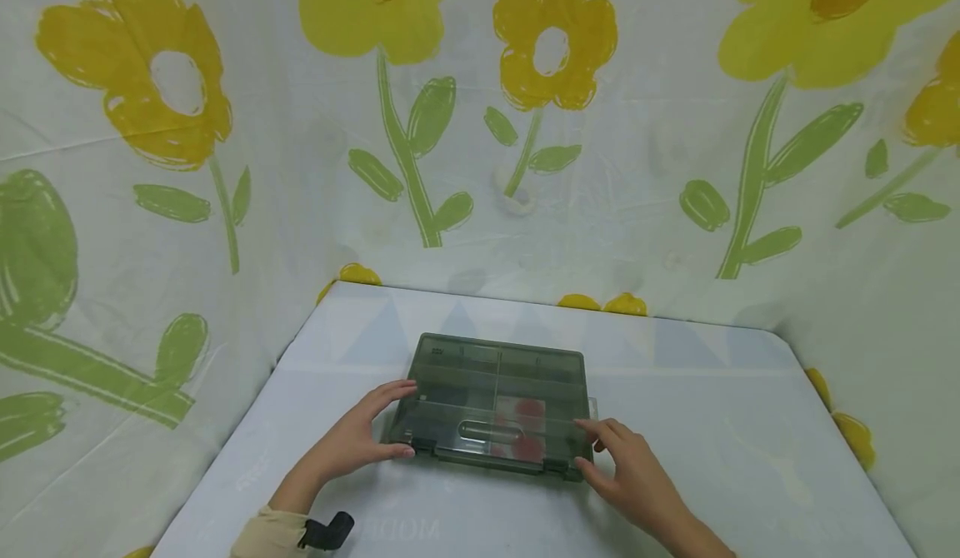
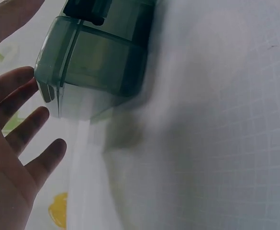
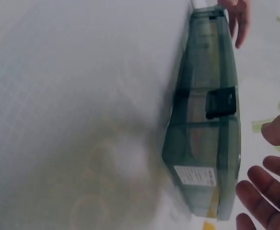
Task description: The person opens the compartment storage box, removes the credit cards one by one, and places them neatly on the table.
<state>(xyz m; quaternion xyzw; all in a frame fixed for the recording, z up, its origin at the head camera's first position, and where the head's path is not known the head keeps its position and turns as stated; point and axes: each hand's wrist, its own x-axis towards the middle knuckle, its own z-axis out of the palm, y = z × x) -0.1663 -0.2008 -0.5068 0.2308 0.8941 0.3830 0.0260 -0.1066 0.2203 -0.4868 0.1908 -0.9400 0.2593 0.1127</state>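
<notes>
A dark green see-through plastic organizer box (image 1: 465, 375) lies flat on the table, its lid down. Two black latches show along its near side, the right one (image 3: 221, 103) closest to the right wrist camera. Through the lid I see red round shapes (image 1: 528, 447) at the right front. My left hand (image 1: 358, 433) is spread at the box's left end, fingertips right at the lid's edge. At the right end my right hand (image 1: 633, 470) has its fingers loosely bent, fingertips close to the corner. Neither hand is curled round the box.
The white table (image 1: 720, 458) carries faint triangle patterns near its back edge. A flower-printed cloth (image 1: 615, 183) rises behind it and on both sides. A white label (image 3: 196, 175) is stuck on the box's right end.
</notes>
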